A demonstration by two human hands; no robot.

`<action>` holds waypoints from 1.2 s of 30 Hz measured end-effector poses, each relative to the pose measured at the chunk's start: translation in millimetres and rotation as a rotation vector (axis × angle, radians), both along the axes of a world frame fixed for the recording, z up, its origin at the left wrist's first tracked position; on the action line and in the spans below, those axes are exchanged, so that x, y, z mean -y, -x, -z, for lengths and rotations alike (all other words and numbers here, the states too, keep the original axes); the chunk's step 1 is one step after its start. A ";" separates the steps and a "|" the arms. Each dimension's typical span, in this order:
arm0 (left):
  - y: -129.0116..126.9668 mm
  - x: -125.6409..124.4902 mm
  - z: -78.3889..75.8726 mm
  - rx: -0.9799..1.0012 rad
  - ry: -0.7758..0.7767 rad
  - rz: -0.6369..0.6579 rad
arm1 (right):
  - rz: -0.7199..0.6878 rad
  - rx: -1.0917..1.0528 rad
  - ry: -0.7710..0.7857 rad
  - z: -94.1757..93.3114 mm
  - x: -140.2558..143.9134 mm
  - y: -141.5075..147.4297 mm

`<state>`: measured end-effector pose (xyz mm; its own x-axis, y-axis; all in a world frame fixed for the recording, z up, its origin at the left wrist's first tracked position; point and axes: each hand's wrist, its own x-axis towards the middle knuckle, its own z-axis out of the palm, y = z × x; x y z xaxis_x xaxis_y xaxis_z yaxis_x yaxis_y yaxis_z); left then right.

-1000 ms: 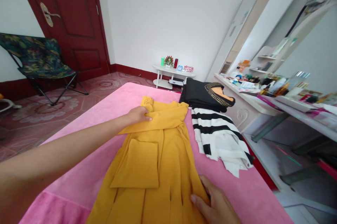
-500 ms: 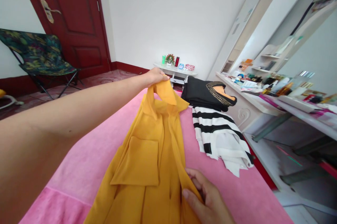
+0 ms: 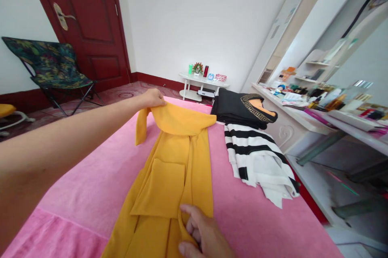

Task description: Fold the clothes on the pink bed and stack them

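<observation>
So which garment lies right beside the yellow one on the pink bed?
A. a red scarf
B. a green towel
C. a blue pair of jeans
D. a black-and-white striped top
D: the black-and-white striped top lies on the pink bed just right of the yellow garment.

pink bed (image 3: pixel 91 193) carries yellow garment (image 3: pixel 172 177), striped top (image 3: pixel 257 157), black garment (image 3: pixel 233 106).

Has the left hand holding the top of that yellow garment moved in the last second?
Yes. The left hand first rose, then shifted left, away from the black folded clothes, and it grips the yellow garment above the pink bed.
</observation>
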<state>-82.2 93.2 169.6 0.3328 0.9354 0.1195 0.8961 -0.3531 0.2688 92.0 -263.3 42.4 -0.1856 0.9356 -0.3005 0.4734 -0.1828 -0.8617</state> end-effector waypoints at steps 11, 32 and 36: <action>51.4 15.1 132.9 -0.080 0.073 -0.123 | 0.210 0.144 -0.413 -18.4 -97.9 -52.0; 43.4 34.1 156.1 -0.106 -0.072 -0.294 | 0.086 0.915 -0.342 39.0 -326.9 -81.3; 43.1 36.4 155.3 -0.110 -0.066 -0.294 | 0.064 0.850 -0.335 36.2 -286.4 -72.0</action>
<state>-125.3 56.8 14.4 0.0634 0.9849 0.1610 0.9848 -0.0879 0.1500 164.0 23.1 6.3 0.0292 0.9993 -0.0232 0.9701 -0.0339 -0.2402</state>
